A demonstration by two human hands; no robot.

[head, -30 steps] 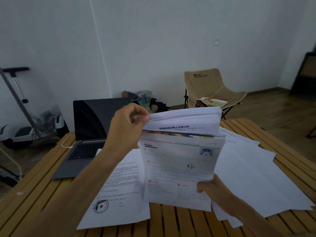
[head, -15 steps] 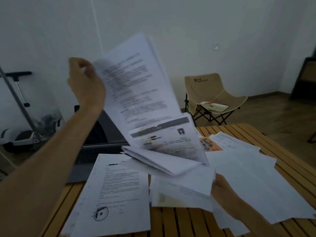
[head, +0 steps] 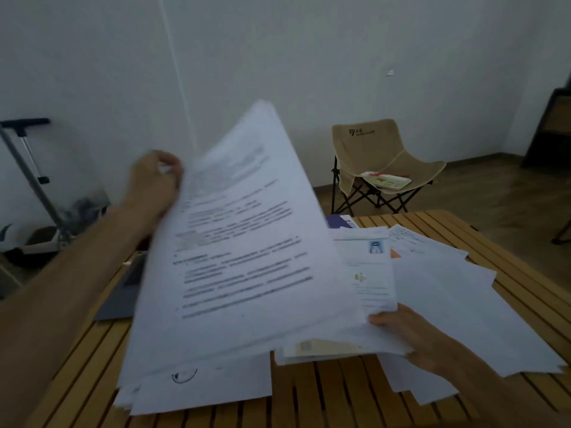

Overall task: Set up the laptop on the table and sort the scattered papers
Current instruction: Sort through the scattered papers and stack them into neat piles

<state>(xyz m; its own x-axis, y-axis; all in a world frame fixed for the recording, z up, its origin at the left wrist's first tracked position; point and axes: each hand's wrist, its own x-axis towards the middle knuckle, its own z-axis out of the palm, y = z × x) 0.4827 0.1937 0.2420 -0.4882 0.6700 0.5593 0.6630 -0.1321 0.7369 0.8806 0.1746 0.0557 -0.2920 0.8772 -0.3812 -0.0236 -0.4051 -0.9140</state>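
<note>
A: 2 hands busy. Left hand (head: 154, 180) pinches a sheet (head: 244, 242), tilted, long axis rising away.
B: Right?
A: Right hand (head: 401, 332) grips the stack (head: 367, 273), just right of the sheet. Both over the counter (head: 324, 393).

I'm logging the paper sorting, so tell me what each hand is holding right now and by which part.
Left hand pinches the printed sheets at their upper left edge. Right hand grips the paper stack at its near right corner.
</note>
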